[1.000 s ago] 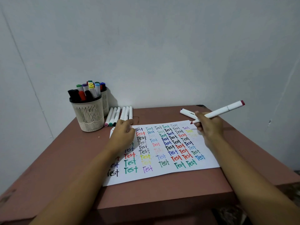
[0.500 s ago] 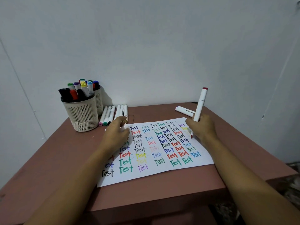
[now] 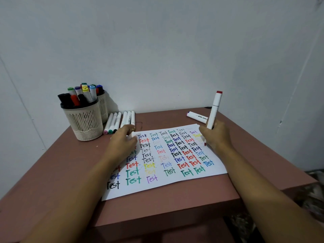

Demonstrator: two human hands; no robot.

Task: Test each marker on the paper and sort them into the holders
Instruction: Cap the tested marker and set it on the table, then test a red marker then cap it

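Observation:
My right hand (image 3: 216,135) grips a white marker with a red cap end (image 3: 214,109), held nearly upright with its red tip down on the right edge of the paper (image 3: 175,188). The sheet is covered with rows of "Test" in many colours. My left hand (image 3: 122,142) rests flat on the paper's upper left part. Several white markers (image 3: 121,121) lie side by side beyond my left hand. Another white marker (image 3: 197,117) lies at the table's far right. Two beige mesh holders (image 3: 85,121) full of markers stand at the far left.
The brown table (image 3: 57,165) stands in a corner of pale walls. Its front edge is close to me and its right edge drops off beside my right forearm. A patterned floor shows at the lower right.
My right hand has swung the marker from a low slant to nearly upright and brought its tip down onto the paper. My left hand has stayed on the sheet.

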